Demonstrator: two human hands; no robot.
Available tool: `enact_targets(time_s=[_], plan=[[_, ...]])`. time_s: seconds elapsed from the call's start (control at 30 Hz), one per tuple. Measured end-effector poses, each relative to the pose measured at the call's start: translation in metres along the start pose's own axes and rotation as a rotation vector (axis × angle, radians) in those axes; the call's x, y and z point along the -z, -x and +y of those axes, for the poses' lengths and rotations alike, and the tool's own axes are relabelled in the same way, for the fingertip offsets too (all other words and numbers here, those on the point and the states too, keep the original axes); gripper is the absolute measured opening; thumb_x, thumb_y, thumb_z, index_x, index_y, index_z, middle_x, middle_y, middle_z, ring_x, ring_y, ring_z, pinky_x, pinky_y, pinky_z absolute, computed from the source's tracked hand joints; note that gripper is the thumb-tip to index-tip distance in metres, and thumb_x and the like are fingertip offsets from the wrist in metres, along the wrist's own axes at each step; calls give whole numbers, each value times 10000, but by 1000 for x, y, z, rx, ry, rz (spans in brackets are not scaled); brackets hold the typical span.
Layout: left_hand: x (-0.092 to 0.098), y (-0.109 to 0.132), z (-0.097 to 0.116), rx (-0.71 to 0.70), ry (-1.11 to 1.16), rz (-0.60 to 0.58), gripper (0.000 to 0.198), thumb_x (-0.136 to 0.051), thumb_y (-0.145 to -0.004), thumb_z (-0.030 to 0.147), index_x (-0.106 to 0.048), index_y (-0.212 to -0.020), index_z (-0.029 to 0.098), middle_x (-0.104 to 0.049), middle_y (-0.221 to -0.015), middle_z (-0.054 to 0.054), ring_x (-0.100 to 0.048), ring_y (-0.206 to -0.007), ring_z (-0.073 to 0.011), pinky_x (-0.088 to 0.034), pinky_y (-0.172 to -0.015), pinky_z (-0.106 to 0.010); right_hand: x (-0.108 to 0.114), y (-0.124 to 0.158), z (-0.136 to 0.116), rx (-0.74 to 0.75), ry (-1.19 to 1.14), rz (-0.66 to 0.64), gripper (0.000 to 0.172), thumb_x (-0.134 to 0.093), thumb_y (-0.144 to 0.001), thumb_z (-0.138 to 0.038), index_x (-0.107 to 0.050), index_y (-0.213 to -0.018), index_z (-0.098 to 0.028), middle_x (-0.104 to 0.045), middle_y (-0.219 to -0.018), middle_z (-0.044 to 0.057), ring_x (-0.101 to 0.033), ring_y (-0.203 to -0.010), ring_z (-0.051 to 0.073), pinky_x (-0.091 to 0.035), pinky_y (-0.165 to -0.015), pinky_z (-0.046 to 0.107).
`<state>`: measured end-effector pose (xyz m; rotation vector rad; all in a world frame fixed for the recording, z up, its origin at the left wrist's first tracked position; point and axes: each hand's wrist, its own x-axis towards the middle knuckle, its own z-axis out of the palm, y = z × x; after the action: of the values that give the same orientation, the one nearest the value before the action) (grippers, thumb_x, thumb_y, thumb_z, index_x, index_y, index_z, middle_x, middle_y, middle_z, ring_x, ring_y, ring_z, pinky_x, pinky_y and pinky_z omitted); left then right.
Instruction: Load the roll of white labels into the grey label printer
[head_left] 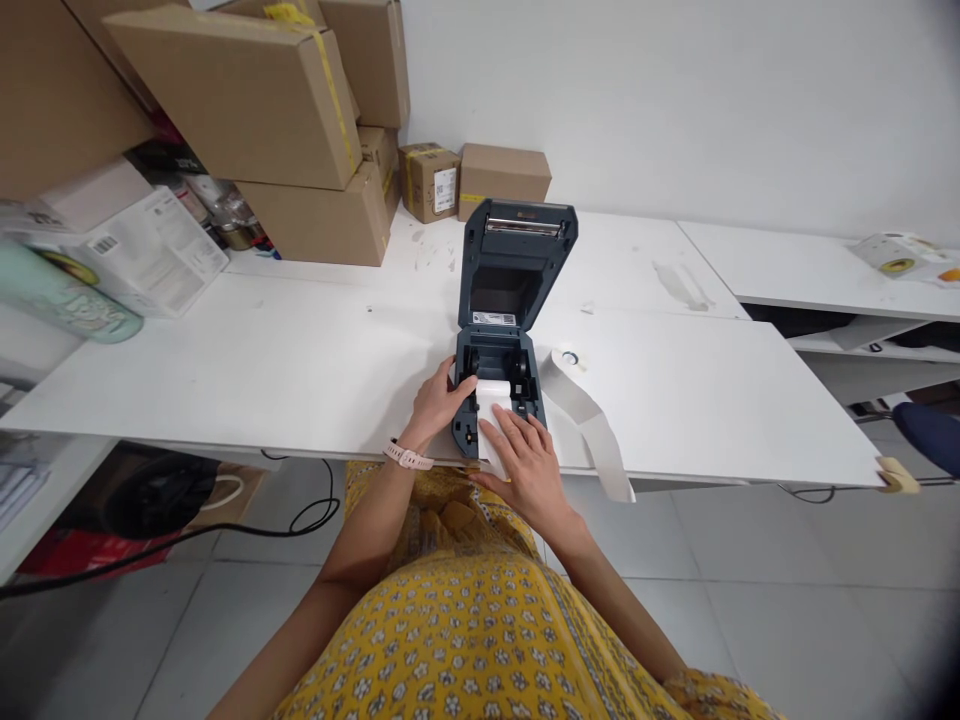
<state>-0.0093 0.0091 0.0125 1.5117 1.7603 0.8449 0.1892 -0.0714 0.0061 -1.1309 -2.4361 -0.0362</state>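
A white table stood against a plain white wall, with stacked cardboard boxes at its left rear. A dark label printer sat at the near edge with its lid raised. The paper roll lay in the open bay with its long axis running left to right and its sheet feeding toward the person.

The left hand was at the roll's left end, fingers curled against it. Whether it gripped the roll could not be determined. The right hand lay flat, fingers extended, on the sheet just in front of the roll.

A loose paper strip trailed over the table edge to the right. The sticker inside the lid and the print on a white carton were too small to read.
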Motion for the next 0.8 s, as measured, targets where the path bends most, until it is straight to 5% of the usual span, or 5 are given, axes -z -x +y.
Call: enact_targets(time_s=[0.8], plan=[[1,0,1,13,-13,19,735,-643,-825,630,-544,-1421,211,-683,-867,-43,-599,-746,-202,-393,-656,-290,3,2,3,-5,-2,-2,648,-636,-937,-512,-446,-1493,-237,-494,-1556,128,-496,-1382,319,-404,-1124,526]])
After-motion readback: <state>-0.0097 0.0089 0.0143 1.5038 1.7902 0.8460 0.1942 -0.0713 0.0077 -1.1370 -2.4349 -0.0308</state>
